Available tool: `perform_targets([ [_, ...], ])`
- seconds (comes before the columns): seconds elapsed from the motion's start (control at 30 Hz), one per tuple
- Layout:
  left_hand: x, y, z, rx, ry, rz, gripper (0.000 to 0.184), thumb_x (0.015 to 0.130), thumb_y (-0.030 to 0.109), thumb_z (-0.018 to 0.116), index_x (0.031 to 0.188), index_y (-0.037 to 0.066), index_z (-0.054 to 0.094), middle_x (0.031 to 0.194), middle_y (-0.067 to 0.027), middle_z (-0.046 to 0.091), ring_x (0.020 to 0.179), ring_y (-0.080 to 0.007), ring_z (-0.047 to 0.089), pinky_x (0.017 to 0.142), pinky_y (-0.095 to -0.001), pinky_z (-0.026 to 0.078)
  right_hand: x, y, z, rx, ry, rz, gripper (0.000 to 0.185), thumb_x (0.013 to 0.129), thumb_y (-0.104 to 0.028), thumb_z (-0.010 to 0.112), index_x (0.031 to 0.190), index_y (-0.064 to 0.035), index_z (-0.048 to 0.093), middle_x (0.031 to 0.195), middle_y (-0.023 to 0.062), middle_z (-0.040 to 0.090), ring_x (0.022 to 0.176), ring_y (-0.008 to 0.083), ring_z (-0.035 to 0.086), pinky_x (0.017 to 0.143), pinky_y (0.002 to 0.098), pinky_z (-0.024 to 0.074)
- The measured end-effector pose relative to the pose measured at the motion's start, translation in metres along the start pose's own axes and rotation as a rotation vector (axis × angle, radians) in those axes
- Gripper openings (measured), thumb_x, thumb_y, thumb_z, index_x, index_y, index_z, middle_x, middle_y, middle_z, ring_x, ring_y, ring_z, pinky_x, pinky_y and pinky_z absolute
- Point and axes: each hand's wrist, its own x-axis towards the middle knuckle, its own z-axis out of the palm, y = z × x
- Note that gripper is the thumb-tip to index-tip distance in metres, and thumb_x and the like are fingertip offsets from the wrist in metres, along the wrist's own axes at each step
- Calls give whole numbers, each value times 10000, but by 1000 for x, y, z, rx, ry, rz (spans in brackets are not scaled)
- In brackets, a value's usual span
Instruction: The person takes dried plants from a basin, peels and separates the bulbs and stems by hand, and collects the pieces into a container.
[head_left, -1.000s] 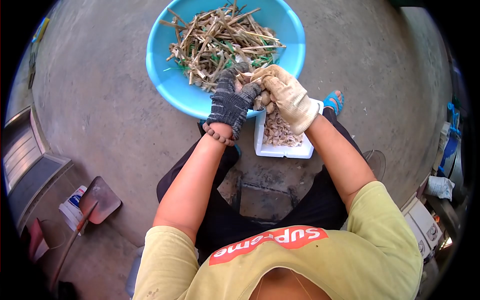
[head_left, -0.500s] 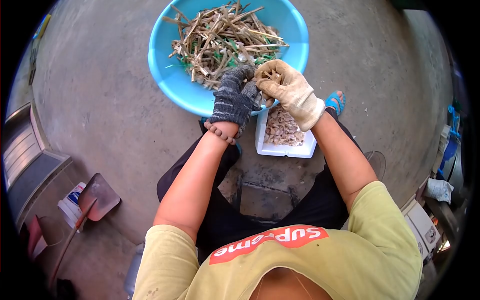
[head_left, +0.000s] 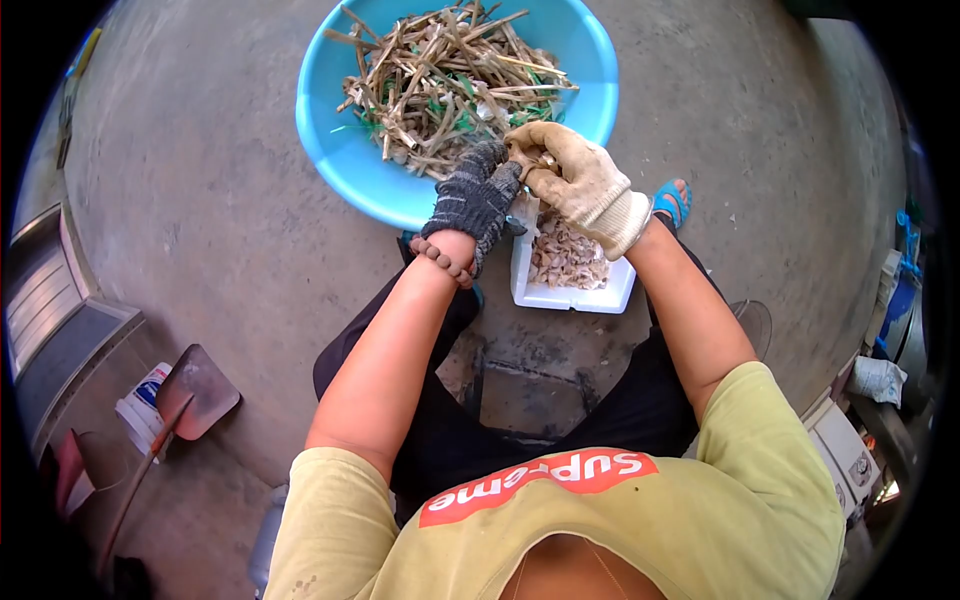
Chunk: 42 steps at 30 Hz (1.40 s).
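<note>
My left hand [head_left: 474,199], in a dark grey striped glove, is closed on a small brownish piece of garlic [head_left: 522,160] over the near rim of a blue basin [head_left: 350,190]. From the other side my right hand [head_left: 575,182], in a cream glove, has its fingers curled round garlic pieces, and the two hands' fingertips meet. Dry garlic stalks [head_left: 440,85] with green strands are heaped in the basin. Below my right hand, a white foam box [head_left: 575,299] holds many loose garlic cloves [head_left: 562,255]. The gloves partly hide what they hold.
A shovel [head_left: 198,390] leans by a white bucket [head_left: 145,410] on the left of the concrete floor [head_left: 220,170]. My foot in a blue sandal [head_left: 671,203] is right of the box. A white bag [head_left: 878,380] and other items line the right edge.
Both hands have shifted slightly, and their fingers have changed position round the garlic. The basin and foam box sit slightly further right in view than one second ago.
</note>
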Motion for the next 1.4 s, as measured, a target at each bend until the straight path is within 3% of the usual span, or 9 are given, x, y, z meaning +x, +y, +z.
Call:
perform_targets([
  [0.1,-1,0,-1,-67,-37,5,432,840,324,491,1144,18,484,1142,-198,501,1046,-329,486,854,-359,403,1,-6,-3,73,-78,138,285,767,-23,534,1052,-14,517,956,109,566,841,169,555,756,279,470],
  [0.17,0,2,-2,228,-107,95,403,858,327,451,1116,20,498,1127,-194,505,1034,-339,483,842,-373,405,2,7,-3,-144,-84,-78,290,777,-10,509,1067,-25,521,940,81,563,839,138,539,754,266,457],
  [0.3,-5,2,-4,293,-139,133,368,868,332,420,1071,42,522,1092,-193,513,1007,-341,493,827,-384,411,2,8,-1,-209,-113,-88,320,757,0,511,1076,-23,520,952,99,562,874,168,542,783,284,452],
  [0.37,-3,-4,-5,519,-169,430,324,871,315,409,1049,73,533,1095,-187,508,999,-335,499,820,-384,419,2,7,-2,-90,-115,-16,311,770,-25,518,1081,-33,526,901,65,570,767,123,542,683,255,468],
  [0.47,1,5,-4,249,-248,175,269,851,264,446,1048,107,540,1093,-178,508,986,-331,504,817,-375,426,1,-5,-14,128,-203,265,313,768,-59,515,1078,-50,554,726,39,546,642,103,498,604,245,442],
  [0.57,-6,-5,4,44,-163,228,328,861,224,479,1124,28,487,1071,-161,525,965,-274,521,805,-323,428,-1,-4,-18,201,-187,224,297,788,-115,535,1079,-63,565,623,-15,494,565,59,415,529,223,392],
  [0.8,-9,-10,10,205,-5,404,310,842,182,514,1087,-7,495,1045,-162,526,964,-269,519,820,-338,420,-4,-14,-22,298,-196,380,281,826,-212,566,1074,-81,575,585,-33,485,491,39,405,438,210,356],
  [0.87,-8,-8,12,205,82,453,259,816,197,530,988,3,533,952,-204,518,902,-342,501,794,-389,410,-5,-13,-20,334,-164,373,273,835,-221,561,1069,-82,578,580,-34,482,452,30,399,408,195,344],
  [1.4,-12,8,11,38,272,436,217,806,178,546,952,18,553,929,-180,520,874,-332,511,768,-390,417,-7,-12,-4,584,-25,335,247,830,-171,569,1023,-16,570,553,-31,443,451,34,394,393,179,354],
])
